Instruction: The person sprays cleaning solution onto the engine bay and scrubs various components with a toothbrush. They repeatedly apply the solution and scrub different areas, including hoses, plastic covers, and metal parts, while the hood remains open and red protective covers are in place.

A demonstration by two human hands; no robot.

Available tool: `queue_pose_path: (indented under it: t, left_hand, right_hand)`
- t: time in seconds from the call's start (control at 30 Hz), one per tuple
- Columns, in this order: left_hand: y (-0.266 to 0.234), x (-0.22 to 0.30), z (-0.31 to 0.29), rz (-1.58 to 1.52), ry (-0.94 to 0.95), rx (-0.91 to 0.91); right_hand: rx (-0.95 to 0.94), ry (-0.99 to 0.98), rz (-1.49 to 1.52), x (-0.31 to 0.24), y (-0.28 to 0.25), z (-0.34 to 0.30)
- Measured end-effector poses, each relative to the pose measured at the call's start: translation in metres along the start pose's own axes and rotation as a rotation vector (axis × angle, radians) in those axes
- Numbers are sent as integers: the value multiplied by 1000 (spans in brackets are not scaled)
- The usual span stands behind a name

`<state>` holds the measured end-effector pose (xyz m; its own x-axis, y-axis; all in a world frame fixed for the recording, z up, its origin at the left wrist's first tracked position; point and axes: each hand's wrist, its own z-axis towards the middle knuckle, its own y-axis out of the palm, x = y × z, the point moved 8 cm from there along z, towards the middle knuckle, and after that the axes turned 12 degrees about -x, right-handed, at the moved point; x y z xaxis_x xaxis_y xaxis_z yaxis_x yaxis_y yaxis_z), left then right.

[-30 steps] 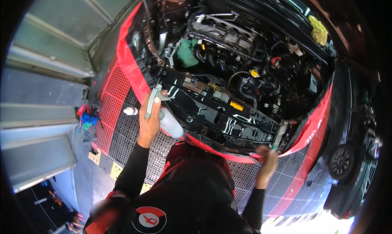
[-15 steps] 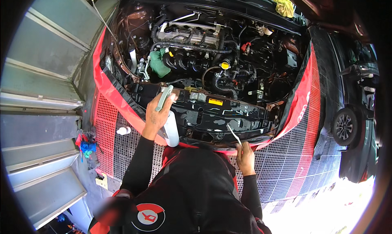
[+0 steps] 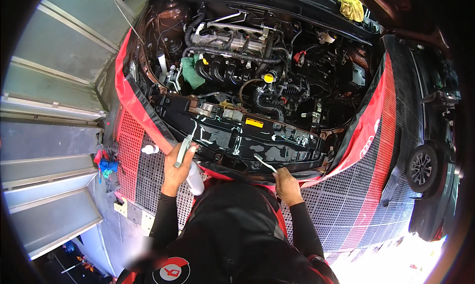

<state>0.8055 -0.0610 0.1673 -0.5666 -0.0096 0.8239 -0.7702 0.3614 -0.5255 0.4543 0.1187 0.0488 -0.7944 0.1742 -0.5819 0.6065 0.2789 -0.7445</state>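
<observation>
My left hand (image 3: 177, 171) is closed around a spray bottle with a white body (image 3: 195, 181) and a grey-green trigger head (image 3: 185, 150), over the left front of an open engine bay. White wet streaks lie on the black front panel (image 3: 225, 138) beyond the nozzle. Between finger and thumb, my right hand (image 3: 288, 186) pinches a thin white brush, seemingly a toothbrush (image 3: 267, 164). Its head points left and forward, at the panel's near edge; whether it touches cannot be made out. A yellow label (image 3: 254, 122) marks the panel's back edge.
Behind the panel lies the engine (image 3: 227, 44), with a green cloth (image 3: 191, 73) at its left. Red covers (image 3: 141, 110) drape the car's edges. A yellow cloth (image 3: 349, 5) rests far right. A small white bottle (image 3: 150, 149) lies left on grating. Another car (image 3: 420, 167) stands right.
My left hand has drawn back toward me with the spray bottle, and more white streaks show on the panel. The brush in my right hand has shifted left along the panel.
</observation>
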Motion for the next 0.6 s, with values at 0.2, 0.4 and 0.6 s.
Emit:
queue_pose_path:
  t: [0.2,0.4,0.6]
  left_hand:
    - [18,16,0,-7,26,29]
    - [37,34,19,-11,110,42]
    - [49,37,39,-17,85,-13]
  right_hand:
    - [-28,36,-8,40,-16,1]
    - [28,34,49,65,-21,-17]
    - [88,69,8,72,12,-33]
